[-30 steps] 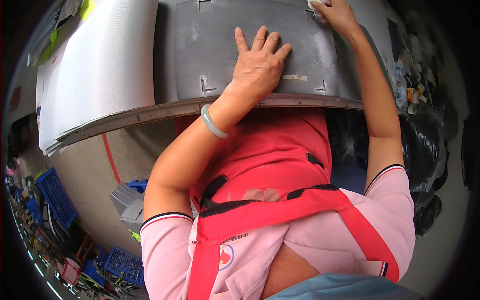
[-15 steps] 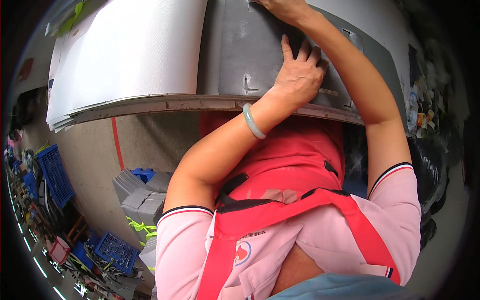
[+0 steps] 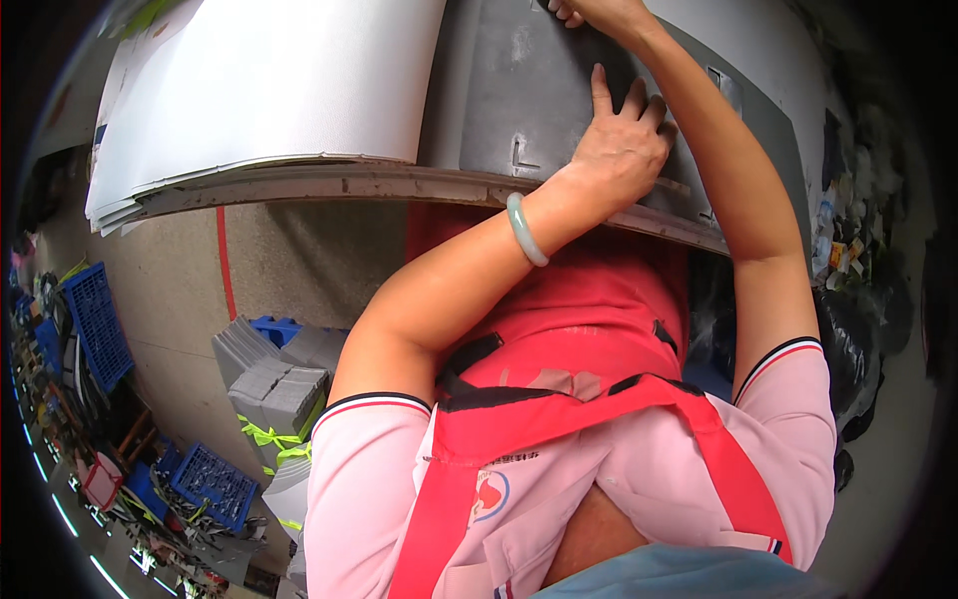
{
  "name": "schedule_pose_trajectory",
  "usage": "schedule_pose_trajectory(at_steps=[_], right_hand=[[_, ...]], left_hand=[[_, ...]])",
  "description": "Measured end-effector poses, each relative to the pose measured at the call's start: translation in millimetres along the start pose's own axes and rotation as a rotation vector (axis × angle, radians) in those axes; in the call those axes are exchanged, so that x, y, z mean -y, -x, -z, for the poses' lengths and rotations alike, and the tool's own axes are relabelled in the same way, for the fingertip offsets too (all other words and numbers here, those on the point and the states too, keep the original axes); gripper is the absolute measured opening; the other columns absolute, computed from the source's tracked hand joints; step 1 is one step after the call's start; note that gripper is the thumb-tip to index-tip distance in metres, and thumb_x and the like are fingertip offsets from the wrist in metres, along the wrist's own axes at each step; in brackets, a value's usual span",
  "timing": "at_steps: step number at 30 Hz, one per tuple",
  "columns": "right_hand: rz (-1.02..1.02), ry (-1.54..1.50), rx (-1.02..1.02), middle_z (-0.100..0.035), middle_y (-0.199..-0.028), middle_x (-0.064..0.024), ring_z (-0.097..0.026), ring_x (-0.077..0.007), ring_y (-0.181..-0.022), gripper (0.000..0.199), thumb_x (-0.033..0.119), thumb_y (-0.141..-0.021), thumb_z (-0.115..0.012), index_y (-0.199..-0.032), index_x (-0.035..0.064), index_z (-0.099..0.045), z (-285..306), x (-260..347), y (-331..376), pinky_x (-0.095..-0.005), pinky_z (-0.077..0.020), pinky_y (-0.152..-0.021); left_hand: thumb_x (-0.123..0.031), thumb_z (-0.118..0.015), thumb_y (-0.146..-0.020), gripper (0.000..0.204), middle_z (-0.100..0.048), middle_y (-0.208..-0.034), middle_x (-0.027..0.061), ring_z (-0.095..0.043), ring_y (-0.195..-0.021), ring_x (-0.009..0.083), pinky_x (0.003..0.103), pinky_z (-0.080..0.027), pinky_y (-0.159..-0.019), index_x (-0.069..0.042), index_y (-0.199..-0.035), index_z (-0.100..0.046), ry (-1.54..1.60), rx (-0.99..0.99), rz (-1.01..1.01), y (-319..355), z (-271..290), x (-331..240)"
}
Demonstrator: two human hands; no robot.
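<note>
A grey moulded plastic sheet point(image 3: 519, 100) with small L-shaped marks lies on the workbench point(image 3: 349, 182). My left hand point(image 3: 624, 145) presses flat on it with fingers spread; a pale green bangle circles that wrist. At the top edge of the view my right hand point(image 3: 589, 12) reaches to the sheet's far side, mostly cut off, and its fingers seem to rest on or grip the far edge. I wear a pink shirt and a red apron.
A stack of white sheets point(image 3: 269, 90) lies on the bench to the left of the grey one. Bundled grey trays point(image 3: 274, 384) tied with yellow strap stand on the floor at left, with blue crates point(image 3: 95, 324) further left. Dark clutter point(image 3: 858, 260) lines the right side.
The view has swung left, so the bench and both hands sit further right and higher. My left hand stays pressed on the grey sheet; my right hand has slid almost out of the top.
</note>
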State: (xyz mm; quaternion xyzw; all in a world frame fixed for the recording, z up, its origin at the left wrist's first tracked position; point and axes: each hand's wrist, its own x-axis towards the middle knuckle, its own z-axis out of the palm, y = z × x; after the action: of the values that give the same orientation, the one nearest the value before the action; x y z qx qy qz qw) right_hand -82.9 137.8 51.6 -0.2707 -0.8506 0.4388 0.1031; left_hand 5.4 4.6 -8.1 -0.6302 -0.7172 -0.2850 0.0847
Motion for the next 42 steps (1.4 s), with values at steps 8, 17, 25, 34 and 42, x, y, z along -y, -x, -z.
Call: schedule_pose_trajectory(at_steps=[8, 17, 25, 34, 42], right_hand=[[-0.045, -0.049, 0.126, -0.067, -0.069, -0.0093, -0.064, -0.0158, -0.055, 0.013, 0.008, -0.093, -0.060, -0.098, -0.0035, -0.063, 1.6, -8.8, 2.8, -0.0295, -0.0545, -0.049], [-0.114, 0.034, 0.442, -0.069, -0.075, -0.0091, -0.064, -0.0152, -0.063, 0.016, 0.013, -0.093, -0.064, -0.102, -0.0002, -0.065, -15.5, 29.0, 123.5, -0.0286, -0.0526, -0.058], [-0.011, 0.387, 0.450, -0.069, -0.074, -0.0073, -0.065, -0.0158, -0.069, 0.019, 0.018, -0.095, -0.067, -0.107, 0.0038, -0.068, -27.7, 34.6, 141.4, -0.0313, -0.0518, -0.066], [0.520, 0.461, 0.296, -0.072, -0.087, -0.0108, -0.069, -0.0293, -0.080, 0.021, 0.023, -0.094, -0.070, -0.103, 0.0039, -0.071, -17.8, 7.1, 152.7, -0.0364, -0.0524, -0.086], [0.315, 1.077, 0.069, -0.073, -0.099, -0.0145, -0.069, -0.0332, -0.091, 0.021, 0.028, -0.093, -0.069, -0.101, 0.0094, -0.074, -38.1, 56.9, 183.7, -0.0503, -0.0495, -0.096]], left_hand=[[-0.020, -0.061, -0.093, 0.035, -0.054, -0.135, 0.0175, -0.047, -0.134, 0.0385, 0.081, -0.030, -0.103, -0.004, -0.124, -0.066, 0.071, -0.028, -0.014, 0.6, -0.6, -2.0], [-0.026, -0.056, -0.093, 0.032, -0.058, -0.130, 0.0132, -0.055, -0.126, 0.0388, 0.059, -0.041, -0.106, -0.014, -0.122, -0.064, 0.257, -0.176, 0.013, 6.5, -28.5, 9.2], [-0.042, -0.050, -0.095, 0.046, -0.057, -0.138, 0.0152, -0.046, -0.141, 0.0379, 0.076, -0.023, -0.115, -0.014, -0.131, -0.062, -0.013, -0.161, -0.080, 12.6, -15.2, 8.8], [-0.042, -0.052, -0.097, 0.043, -0.055, -0.139, 0.0142, -0.051, -0.132, 0.0316, 0.067, -0.025, -0.117, -0.021, -0.134, -0.061, -0.057, -0.019, 0.027, 2.6, -26.8, 1.3], [-0.035, -0.053, -0.098, 0.035, -0.060, -0.130, 0.0119, -0.055, -0.123, 0.0294, 0.065, -0.027, -0.116, -0.019, -0.126, -0.066, -0.057, -0.131, 0.035, 9.1, -7.0, 5.0]])
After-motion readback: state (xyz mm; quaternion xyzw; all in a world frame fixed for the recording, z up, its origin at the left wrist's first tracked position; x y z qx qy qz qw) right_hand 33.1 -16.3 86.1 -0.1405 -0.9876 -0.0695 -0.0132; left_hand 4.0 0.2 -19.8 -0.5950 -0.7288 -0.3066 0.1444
